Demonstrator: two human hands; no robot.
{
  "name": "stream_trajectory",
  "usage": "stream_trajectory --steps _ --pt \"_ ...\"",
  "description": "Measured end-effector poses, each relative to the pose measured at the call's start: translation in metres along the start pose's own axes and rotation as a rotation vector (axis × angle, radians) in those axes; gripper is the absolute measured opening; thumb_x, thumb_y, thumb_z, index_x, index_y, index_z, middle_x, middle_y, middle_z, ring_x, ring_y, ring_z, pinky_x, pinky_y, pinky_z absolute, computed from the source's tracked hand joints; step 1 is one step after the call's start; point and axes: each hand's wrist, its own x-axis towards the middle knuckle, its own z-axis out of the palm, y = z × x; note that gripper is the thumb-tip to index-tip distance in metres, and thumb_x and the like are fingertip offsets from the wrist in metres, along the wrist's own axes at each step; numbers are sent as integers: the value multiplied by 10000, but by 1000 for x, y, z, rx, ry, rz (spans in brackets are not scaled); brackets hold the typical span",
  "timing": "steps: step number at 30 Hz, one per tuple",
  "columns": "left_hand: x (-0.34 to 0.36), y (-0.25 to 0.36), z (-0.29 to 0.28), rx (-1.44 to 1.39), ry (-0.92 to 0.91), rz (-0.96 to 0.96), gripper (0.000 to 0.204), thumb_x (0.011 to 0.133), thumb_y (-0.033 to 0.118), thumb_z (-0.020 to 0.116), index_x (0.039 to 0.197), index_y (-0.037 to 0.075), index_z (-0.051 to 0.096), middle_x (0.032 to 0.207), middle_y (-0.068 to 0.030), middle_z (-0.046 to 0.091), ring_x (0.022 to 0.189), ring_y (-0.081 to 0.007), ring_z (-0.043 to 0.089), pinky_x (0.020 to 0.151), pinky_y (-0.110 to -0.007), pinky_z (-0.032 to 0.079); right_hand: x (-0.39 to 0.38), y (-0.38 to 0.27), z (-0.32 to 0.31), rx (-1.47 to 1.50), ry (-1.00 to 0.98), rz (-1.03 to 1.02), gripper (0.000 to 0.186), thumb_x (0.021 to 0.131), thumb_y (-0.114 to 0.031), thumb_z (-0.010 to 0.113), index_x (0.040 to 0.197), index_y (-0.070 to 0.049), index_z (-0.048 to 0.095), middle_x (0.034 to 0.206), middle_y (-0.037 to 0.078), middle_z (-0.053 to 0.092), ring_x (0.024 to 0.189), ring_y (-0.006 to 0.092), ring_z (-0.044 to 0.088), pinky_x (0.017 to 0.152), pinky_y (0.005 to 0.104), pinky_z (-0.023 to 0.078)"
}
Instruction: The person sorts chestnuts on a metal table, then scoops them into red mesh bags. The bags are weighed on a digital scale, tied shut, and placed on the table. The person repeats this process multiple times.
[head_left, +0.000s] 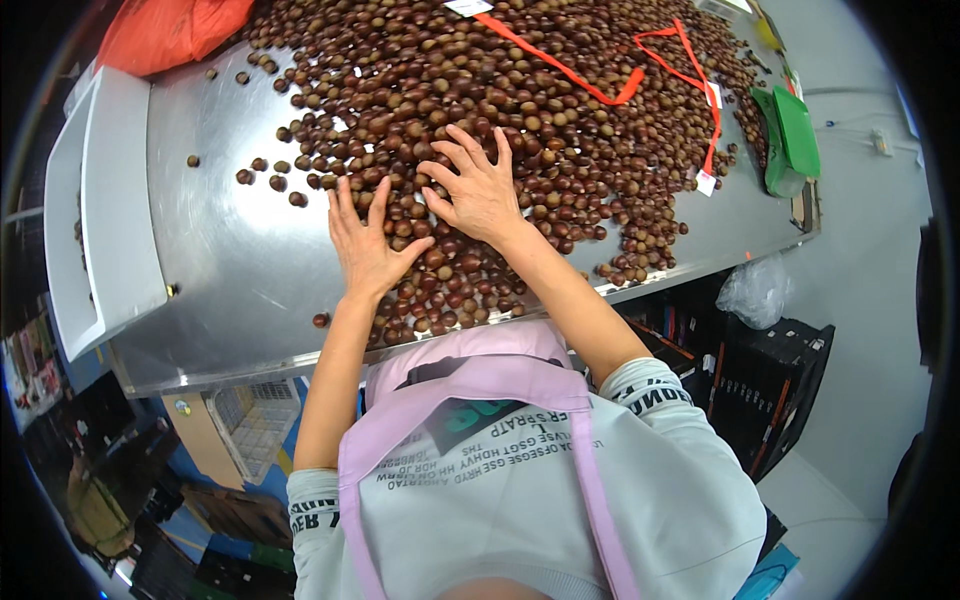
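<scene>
A wide heap of glossy brown chestnuts (560, 110) covers much of the metal table (230, 250). My left hand (370, 250) rests at the heap's left edge, fingers spread and pointing away from me. Further right and a little farther in, my right hand (478, 190) lies over the chestnuts with its fingers apart. Between and just below the two hands, a tongue of chestnuts (450, 290) reaches the table's near edge. Neither hand grips anything that I can make out.
A white tray (120, 210) stands on the table's left end, with a red plastic bag (175, 30) behind it. Red ribbons (570, 75) with white tags lie across the heap. A green scoop-like container (790, 140) sits at the right; dark crates (765, 390) stand below.
</scene>
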Motion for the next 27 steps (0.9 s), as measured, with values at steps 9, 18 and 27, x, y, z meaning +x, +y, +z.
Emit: stream_trajectory --steps 9,18,27 --pt "-36 -26 -20 131 117 -193 839 792 601 568 1454 202 242 1478 -257 141 1371 -422 128 1081 -582 84 -37 86 -55 -85 -73 71 382 869 -447 540 1232 -327 538 1371 -2 398 1334 284 257 1082 586 99" --pt "-123 -21 1 223 130 -613 695 917 485 456 1432 75 234 1450 -298 187 1334 -501 146 1087 -545 140 -182 149 -157 -220 -36 430 820 705 -619 643 1353 -174 409 1442 119 265 1336 376 206 1047 583 150" --pt "-63 82 56 101 315 -577 696 899 533 449 1427 115 268 1470 -207 199 1331 -488 144 1057 -568 191 -211 148 -141 -123 -142 451 850 705 -611 655 1378 -177 369 1460 144 218 1356 417 113 1042 580 160"
